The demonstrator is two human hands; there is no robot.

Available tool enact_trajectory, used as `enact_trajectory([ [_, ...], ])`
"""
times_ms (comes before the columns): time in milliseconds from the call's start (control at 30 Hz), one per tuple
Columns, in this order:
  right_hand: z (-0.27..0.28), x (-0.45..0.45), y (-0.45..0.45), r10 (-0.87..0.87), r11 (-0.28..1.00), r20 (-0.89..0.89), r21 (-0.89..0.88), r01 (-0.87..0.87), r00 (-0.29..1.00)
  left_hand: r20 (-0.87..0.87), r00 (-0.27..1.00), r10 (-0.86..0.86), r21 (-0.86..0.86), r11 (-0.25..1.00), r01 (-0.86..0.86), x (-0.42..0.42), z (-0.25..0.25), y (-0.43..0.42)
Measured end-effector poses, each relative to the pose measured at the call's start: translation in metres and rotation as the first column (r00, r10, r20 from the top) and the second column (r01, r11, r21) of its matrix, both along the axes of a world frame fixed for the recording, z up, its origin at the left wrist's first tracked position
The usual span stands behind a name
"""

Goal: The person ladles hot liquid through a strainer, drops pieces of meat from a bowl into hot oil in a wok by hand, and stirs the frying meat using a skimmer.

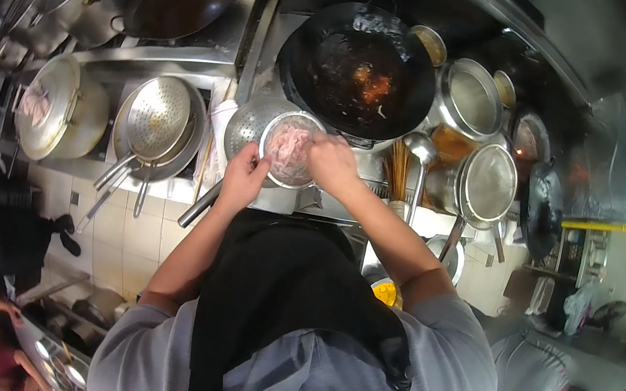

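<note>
A white-rimmed bowl [265,139] with pale pink strips of what looks like raw meat [288,149] is in front of my chest, near the wok's close edge. My left hand [245,177] grips its left rim between thumb and fingers. At the right side, my right hand [333,164] is closed, its fingertips at or in the meat; whatever they hold is hidden. Just beyond is a large black wok [326,72], dark and wet inside with an orange glow. A perforated strainer [248,127] lies beside the bowl, its dark handle pointing toward me.
A ladle [420,147] and a bamboo brush [397,168] stand right of the wok, near pots and a round mesh strainer [489,185]. Leftward are perforated skimmers [157,118], a large lidded pot [64,110] and a pan [184,1]. Other people are at both sides behind me.
</note>
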State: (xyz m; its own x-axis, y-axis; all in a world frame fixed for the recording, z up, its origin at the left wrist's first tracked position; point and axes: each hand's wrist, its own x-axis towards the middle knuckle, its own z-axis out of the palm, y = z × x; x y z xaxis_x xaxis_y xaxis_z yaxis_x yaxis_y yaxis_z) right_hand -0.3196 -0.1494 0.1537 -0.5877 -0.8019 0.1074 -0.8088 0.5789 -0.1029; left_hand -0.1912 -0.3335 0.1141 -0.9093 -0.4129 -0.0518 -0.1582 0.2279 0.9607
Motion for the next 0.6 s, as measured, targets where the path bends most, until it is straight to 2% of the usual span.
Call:
enact_trajectory([
  [167,-0.003,0.008,0.008,0.001,1.0,0.034,0.01,-0.002,0.999,0.02,0.997,-0.071,-0.115,0.991,0.073,-0.001,0.015,0.006],
  [267,-0.009,0.01,0.014,-0.02,0.999,0.097,0.035,0.016,0.995,0.035,0.993,-0.112,-0.097,0.989,0.115,-0.004,0.001,0.007],
  [433,-0.002,0.014,0.022,-0.072,0.996,0.159,0.058,0.064,0.985,0.106,0.981,-0.16,-0.107,0.979,0.171,-0.01,0.018,0.013],
  [533,0.003,0.013,0.026,-0.046,0.999,0.171,-0.003,0.048,0.984,0.105,0.979,-0.174,-0.103,0.977,0.184,-0.015,0.021,0.018],
  [600,0.004,0.013,0.027,-0.023,0.995,0.155,0.095,0.008,0.988,0.085,0.979,-0.183,-0.106,0.976,0.192,-0.018,0.021,0.02],
])
